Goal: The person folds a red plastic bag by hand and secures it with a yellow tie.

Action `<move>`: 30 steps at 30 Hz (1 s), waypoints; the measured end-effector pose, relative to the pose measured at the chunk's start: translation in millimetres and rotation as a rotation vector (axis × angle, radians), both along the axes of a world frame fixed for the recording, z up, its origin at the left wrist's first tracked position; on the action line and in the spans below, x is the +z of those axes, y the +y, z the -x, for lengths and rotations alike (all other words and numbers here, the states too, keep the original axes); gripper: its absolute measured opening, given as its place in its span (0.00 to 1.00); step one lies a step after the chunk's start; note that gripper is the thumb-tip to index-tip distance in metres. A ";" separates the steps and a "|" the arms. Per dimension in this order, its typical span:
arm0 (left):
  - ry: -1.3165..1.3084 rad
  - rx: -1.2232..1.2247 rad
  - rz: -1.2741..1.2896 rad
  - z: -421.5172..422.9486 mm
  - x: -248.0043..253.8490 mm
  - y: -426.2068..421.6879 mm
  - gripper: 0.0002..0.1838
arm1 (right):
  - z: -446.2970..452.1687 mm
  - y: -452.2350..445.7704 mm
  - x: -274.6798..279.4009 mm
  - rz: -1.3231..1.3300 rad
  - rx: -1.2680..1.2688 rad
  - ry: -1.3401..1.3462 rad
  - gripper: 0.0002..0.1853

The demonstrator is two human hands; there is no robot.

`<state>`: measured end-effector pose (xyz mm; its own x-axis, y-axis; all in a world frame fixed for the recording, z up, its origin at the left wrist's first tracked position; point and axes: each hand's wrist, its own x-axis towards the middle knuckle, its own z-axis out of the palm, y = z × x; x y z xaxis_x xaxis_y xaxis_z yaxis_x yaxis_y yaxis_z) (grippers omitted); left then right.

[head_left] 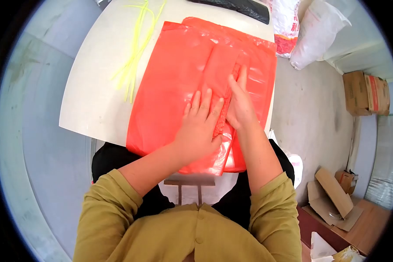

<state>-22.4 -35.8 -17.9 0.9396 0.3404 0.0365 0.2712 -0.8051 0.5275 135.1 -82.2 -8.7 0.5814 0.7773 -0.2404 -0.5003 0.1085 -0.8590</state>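
Observation:
A stack of red plastic bags (pixel 161 83) lies over the table's near edge, with a folded, thicker strip (pixel 218 61) running lengthwise on top. My left hand (pixel 198 126) presses flat on this strip, fingers spread and thumb out to the right. Along the strip's bunched right edge, my right hand (pixel 241 105) rests on its side, fingers stretched forward and thumb apart. Its palm faces the crinkled edge, and part of its fingers is hidden. Neither hand is visibly gripping anything.
Yellow-green ties (pixel 133 65) lie on the white table (pixel 91 96) to the left. A black plastic roll (pixel 236 8) sits at the far edge. White sacks (pixel 316 32) stand on the floor behind right; cardboard boxes (pixel 366 94) and opened cardboard (pixel 334 198) are farther right.

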 end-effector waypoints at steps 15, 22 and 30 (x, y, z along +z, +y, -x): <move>0.028 -0.030 -0.026 -3.3 -3.6 2.2 0.42 | -25.5 22.6 10.3 0.284 0.023 -1.430 0.33; 0.075 -0.052 -0.045 -2.7 -4.0 4.1 0.41 | -10.6 23.4 -21.2 0.544 0.353 -1.750 0.37; 0.080 -0.073 -0.089 -2.0 -4.5 4.6 0.43 | -47.3 53.1 -34.5 0.606 0.306 -1.775 0.38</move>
